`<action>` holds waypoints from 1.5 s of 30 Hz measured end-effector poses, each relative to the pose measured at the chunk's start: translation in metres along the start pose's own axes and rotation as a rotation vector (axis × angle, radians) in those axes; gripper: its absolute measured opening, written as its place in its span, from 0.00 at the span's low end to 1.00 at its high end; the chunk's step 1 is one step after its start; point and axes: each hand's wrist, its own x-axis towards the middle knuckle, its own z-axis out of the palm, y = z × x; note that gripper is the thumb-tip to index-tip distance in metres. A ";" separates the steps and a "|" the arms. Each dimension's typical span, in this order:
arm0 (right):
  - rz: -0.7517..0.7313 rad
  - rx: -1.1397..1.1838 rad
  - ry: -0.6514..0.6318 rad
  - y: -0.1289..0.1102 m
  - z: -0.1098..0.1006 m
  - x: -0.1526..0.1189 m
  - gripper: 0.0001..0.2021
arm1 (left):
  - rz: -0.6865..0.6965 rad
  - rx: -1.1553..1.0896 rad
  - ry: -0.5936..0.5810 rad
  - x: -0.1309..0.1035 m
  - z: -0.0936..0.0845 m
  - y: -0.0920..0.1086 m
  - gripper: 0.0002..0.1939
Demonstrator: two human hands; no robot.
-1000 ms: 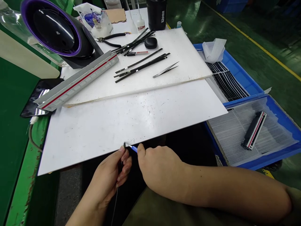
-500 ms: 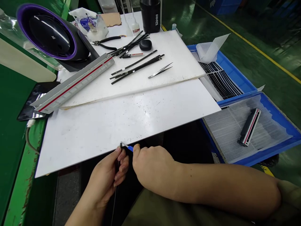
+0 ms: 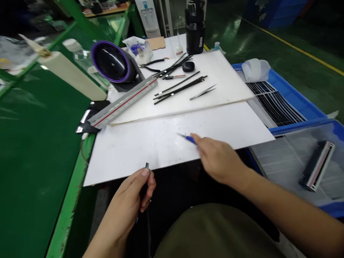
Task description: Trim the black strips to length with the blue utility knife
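Note:
My left hand (image 3: 134,188) is closed, thumb against fingers, on a thin dark strip (image 3: 147,165) at the front edge of the white board (image 3: 129,150). Only the strip's short end pokes up above the thumb; a thin length seems to hang below the hand. My right hand (image 3: 219,157), blurred, grips a slim blue-handled tool (image 3: 190,139) with a narrow pointed metal tip. That tip is over the board, pointing left, apart from the strip. Farther back, tweezers (image 3: 202,92) and several black strips (image 3: 180,87) lie on a thick white slab (image 3: 228,79).
A grey ruler-like bar with a red line (image 3: 126,102) lies at the left, near a purple-rimmed fan-like device (image 3: 111,62). Pliers (image 3: 153,65), a black case (image 3: 188,66) and a black tumbler (image 3: 195,37) stand behind. Blue trays (image 3: 285,127) flank the right side.
My right hand has pulled the blue-handled tool away from the strip, up and right over the board. My left hand still holds the strip. The camera view has shifted.

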 end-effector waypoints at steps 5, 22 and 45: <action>-0.123 -0.246 0.235 0.053 0.013 0.023 0.26 | 0.076 -0.021 0.015 -0.006 0.006 0.019 0.20; -0.187 -0.173 0.283 0.062 0.021 0.020 0.27 | 0.020 -0.168 -0.106 0.002 0.020 0.018 0.19; 0.487 1.483 -0.164 -0.024 0.007 0.018 0.12 | 0.008 0.037 -0.279 -0.003 0.038 0.012 0.24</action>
